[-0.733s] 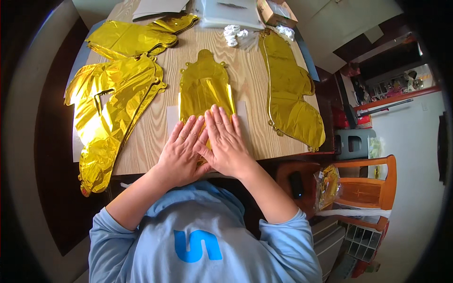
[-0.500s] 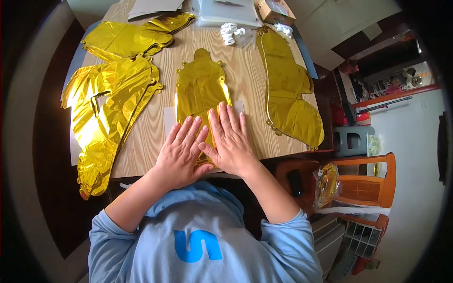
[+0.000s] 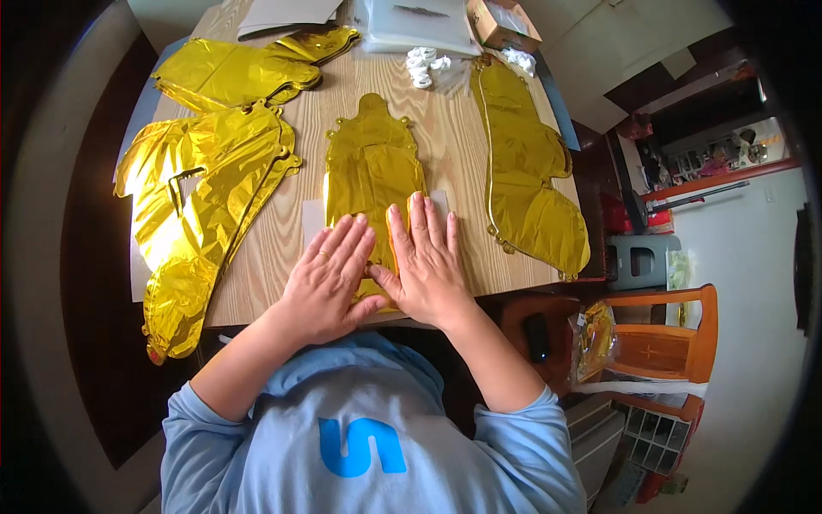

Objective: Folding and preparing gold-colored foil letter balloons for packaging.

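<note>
A light wooden table (image 3: 282,248) carries several flat gold foil balloons: one in the middle (image 3: 372,171) lying over a white sheet (image 3: 312,218), a long one along the right side (image 3: 527,171), a crumpled one at the left edge (image 3: 201,197) and another at the far left corner (image 3: 231,73). At the far edge lie grey paper (image 3: 282,13), a clear plastic pack (image 3: 419,21), a small cardboard box (image 3: 501,21) and crumpled white tissue (image 3: 424,67)
</note>
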